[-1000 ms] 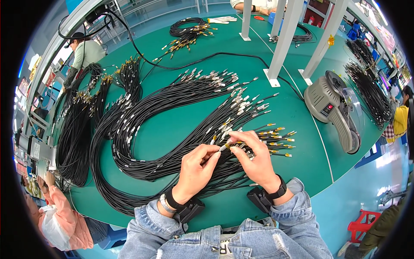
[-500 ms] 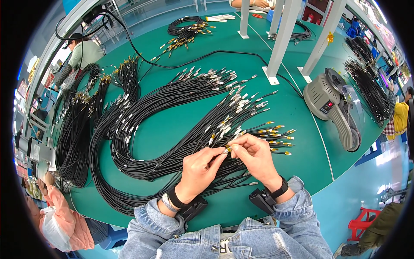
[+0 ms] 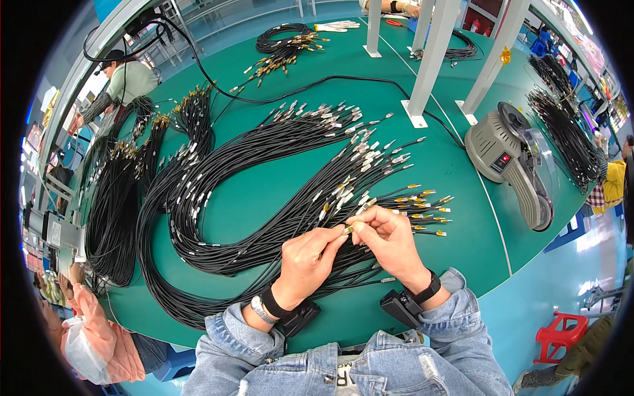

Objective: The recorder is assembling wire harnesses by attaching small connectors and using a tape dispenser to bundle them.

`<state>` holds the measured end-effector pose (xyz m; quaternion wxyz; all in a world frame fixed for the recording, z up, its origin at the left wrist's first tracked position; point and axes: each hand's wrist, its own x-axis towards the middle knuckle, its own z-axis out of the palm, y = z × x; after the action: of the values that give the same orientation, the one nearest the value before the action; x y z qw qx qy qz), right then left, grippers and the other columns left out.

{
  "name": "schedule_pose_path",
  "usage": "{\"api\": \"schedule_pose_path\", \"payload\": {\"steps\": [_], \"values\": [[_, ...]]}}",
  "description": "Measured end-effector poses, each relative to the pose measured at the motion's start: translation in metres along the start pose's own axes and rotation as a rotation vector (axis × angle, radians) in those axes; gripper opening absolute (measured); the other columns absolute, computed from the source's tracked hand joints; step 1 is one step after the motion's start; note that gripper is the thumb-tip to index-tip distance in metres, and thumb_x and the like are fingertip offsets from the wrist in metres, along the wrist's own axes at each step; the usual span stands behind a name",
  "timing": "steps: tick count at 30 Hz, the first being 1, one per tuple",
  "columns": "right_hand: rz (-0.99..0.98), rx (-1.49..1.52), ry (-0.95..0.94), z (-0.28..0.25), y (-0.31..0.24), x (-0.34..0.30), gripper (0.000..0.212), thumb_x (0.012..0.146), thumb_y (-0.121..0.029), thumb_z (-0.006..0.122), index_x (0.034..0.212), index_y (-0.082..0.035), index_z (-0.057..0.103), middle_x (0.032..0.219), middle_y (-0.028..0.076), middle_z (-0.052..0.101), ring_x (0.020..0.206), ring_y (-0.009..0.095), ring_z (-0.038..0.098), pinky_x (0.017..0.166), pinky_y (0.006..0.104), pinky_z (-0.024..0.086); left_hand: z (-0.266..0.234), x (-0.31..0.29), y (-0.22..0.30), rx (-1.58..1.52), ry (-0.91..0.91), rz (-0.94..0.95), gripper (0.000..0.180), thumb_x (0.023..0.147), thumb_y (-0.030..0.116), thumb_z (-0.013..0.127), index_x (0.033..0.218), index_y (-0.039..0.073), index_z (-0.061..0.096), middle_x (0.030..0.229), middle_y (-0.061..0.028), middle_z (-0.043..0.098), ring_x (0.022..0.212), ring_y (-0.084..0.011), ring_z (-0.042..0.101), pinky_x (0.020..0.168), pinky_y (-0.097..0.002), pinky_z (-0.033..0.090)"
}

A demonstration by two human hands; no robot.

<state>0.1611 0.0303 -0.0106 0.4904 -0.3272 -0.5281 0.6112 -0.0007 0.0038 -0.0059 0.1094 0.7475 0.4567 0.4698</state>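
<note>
My left hand (image 3: 305, 261) pinches the end of a black cable between thumb and forefinger. Facing it, my right hand (image 3: 386, 243) is closed with its fingertips on the same cable end (image 3: 348, 229), which shows a bit of yellow tape. The fingers hide most of that tip. Under and beyond both hands lies a big curved bundle of black cables (image 3: 228, 254), its ends fanned to the right. Some ends carry white tags (image 3: 364, 157); others, just right of my right hand, have yellow-taped ends (image 3: 429, 208).
A grey tape dispenser (image 3: 492, 152) stands at the right on the green table (image 3: 456, 257). White metal posts (image 3: 429, 72) rise at the back. More cable bundles lie at left (image 3: 115, 224), far back (image 3: 281, 43) and far right (image 3: 568, 142). Other people sit nearby.
Both hands stay at nearly the same spot, fingers still on the cable end, with only a slight shift of the fingertips. The cable bundles have not moved.
</note>
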Motion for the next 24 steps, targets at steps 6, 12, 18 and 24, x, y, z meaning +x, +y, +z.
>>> {"api": "schedule_pose_path", "payload": {"steps": [6,12,18,24], "values": [[0.002,0.008,-0.005,0.0015,0.0018,-0.0007,0.009,0.089,-0.001,0.056,0.095,0.004,0.060,0.081,0.005,0.062,0.071,0.008,0.058,0.065,0.0210,0.049,0.0011,-0.0022,-0.0009,0.005,0.003,-0.004,0.016,0.076,0.000,0.069,0.090,0.001,0.065,0.075,-0.0105,0.066,0.061,-0.0231,0.065,0.052,-0.0293,0.051],[0.022,0.023,-0.008,0.0022,0.0034,-0.0023,0.009,0.089,-0.001,0.055,0.095,0.004,0.060,0.082,0.005,0.062,0.072,0.008,0.058,0.066,0.0210,0.049,0.0031,-0.0063,-0.0039,0.004,0.005,0.000,0.017,0.076,-0.001,0.068,0.092,0.002,0.064,0.075,-0.0113,0.066,0.062,-0.0240,0.065,0.053,-0.0299,0.052],[0.035,0.024,-0.003,0.0046,0.0049,-0.0028,0.009,0.089,-0.001,0.056,0.095,0.004,0.060,0.080,0.004,0.062,0.071,0.008,0.058,0.065,0.0209,0.049,0.0032,-0.0067,-0.0048,0.013,0.003,0.007,0.017,0.076,-0.001,0.068,0.093,0.001,0.064,0.076,-0.0116,0.066,0.062,-0.0244,0.065,0.053,-0.0298,0.052],[0.089,0.028,-0.020,-0.0026,0.0037,0.0011,0.010,0.089,-0.002,0.056,0.096,0.003,0.061,0.077,0.003,0.061,0.072,0.008,0.058,0.066,0.0210,0.048,0.0034,-0.0043,-0.0027,-0.120,-0.068,-0.195,0.013,0.079,0.001,0.066,0.092,0.000,0.064,0.075,-0.0105,0.067,0.061,-0.0195,0.065,0.053,-0.0265,0.051]]}}
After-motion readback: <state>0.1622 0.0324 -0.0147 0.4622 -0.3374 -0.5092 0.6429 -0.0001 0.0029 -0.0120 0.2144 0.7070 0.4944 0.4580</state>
